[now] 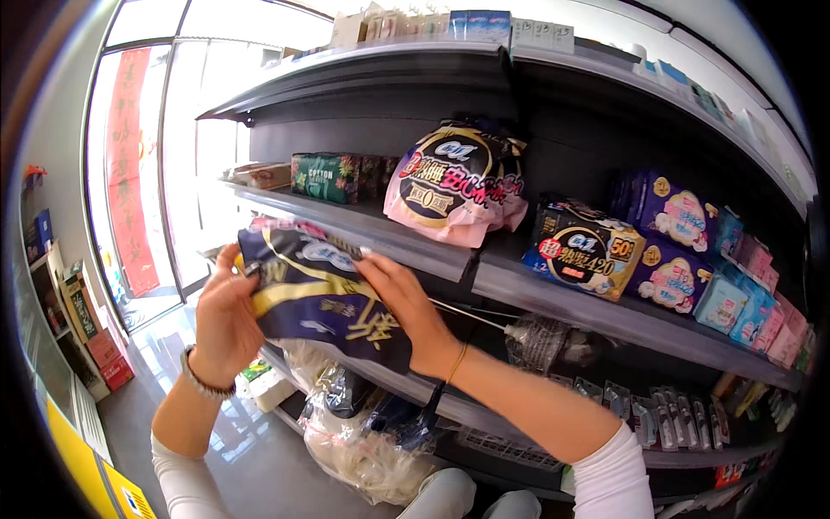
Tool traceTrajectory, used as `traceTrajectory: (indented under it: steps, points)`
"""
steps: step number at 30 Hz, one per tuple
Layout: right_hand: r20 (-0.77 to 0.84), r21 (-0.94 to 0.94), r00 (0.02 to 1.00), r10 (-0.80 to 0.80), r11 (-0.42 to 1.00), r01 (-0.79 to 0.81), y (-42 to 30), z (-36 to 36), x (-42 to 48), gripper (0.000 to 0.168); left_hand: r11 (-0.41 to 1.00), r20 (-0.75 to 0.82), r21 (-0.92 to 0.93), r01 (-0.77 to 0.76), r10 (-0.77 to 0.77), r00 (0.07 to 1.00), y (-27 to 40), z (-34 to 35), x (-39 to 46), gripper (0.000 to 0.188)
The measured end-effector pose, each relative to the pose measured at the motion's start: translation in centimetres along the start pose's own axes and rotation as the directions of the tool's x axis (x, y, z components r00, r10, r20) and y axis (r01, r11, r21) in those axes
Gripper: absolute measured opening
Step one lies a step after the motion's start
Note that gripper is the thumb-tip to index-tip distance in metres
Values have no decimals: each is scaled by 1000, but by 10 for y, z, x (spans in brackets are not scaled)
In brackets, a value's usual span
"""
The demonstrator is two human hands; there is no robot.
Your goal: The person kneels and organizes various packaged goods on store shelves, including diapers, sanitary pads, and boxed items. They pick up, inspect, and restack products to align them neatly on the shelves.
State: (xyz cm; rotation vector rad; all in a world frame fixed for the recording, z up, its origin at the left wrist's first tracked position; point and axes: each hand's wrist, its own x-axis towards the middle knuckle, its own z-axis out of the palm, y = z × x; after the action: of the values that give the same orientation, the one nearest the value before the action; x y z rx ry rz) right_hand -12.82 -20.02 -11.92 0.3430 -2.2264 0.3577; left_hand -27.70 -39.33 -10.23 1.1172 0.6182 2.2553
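Observation:
Between my two hands is a dark blue and yellow soft package [311,292] with printed writing, tilted in front of the shelves. My left hand [227,311] grips its left edge, with the thumb on the front. My right hand [405,311] holds the right side, fingers at the top edge. Behind it, on the middle shelf [428,250], stands a pink and black bag of sanitary products [447,188]. To the left of that bag sits a green floral box [324,176]. A black and gold pack [580,250] lies to its right.
Purple packs [674,276] and small blue and pink packs [739,311] fill the shelf's right end. Several blister-packed items [681,415] hang or stand lower down. A clear plastic bag [350,447] bulges near the floor. Glass doors [188,143] are at left.

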Motion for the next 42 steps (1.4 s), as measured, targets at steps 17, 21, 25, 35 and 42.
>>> traceTrajectory:
  steps: [17,21,25,35,42]
  points:
    - [-262,343,833,487,854,-391,-6,-30,-5,46,741,224,662,-113,-51,973,-42,-33,41,54]
    - [-409,189,861,301,951,-243,5,-47,-5,53,701,18,642,-311,392,920,-42,-35,93,25]
    - [-310,344,852,423,885,-314,-15,-46,-11,45,273,65,792,-546,851,520,-50,-25,162,26]
    - [-39,102,944,327,941,-322,-51,-52,-64,33,-36,130,990,-134,582,803,-130,-19,235,42]
    - [-82,-30,953,291,955,-295,-46,-69,-85,39,61,108,985,-160,504,857,-132,-14,229,67]
